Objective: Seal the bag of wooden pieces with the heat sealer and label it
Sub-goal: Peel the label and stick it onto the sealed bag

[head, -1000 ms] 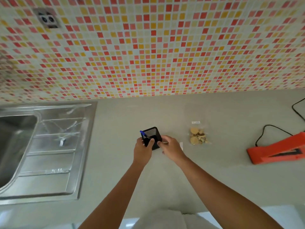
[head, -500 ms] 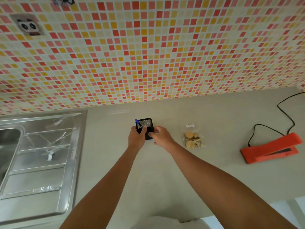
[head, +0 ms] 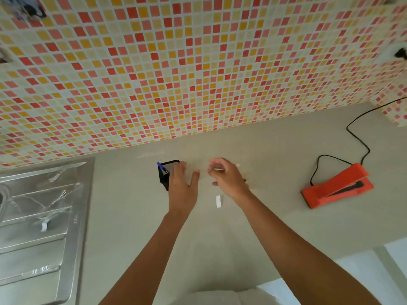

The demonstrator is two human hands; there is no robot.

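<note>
both arms are out over the grey counter (head: pixel 132 216). the left hand (head: pixel 181 186) lies flat, fingers spread loose, its palm partly covering the black pen holder (head: pixel 164 172) with a blue pen (head: pixel 161 167) poking out of the far corner. looks to me like it's there to keep the holder from tipping, or it's simply letting go; the hand grips nothing that i can make out. the right hand (head: pixel 224 176) sits apart from it, to the right, fingers curled in as if pinching something small and pale at the tips. the frame is blurred there, so whether it has a sticker or the bag's edge i cannot tell. the bag of wooden pieces (head: pixel 246 182) is nearly hidden under that hand and wrist, only a bit of tan showing just beyond the knuckles. a small white strip (head: pixel 218 201) lies on the counter just beside the right wrist, likely peeled backing, dropped where it's out of the way. the orange heat sealer (head: pixel 337 188) rests well off to the right, its cord (head: pixel 356 137) trailing toward the tiled wall (head: pixel 198 62). the steel sink drainer (head: pixel 39 216) is far left, unused. my guess: this is the labelling step.
</note>
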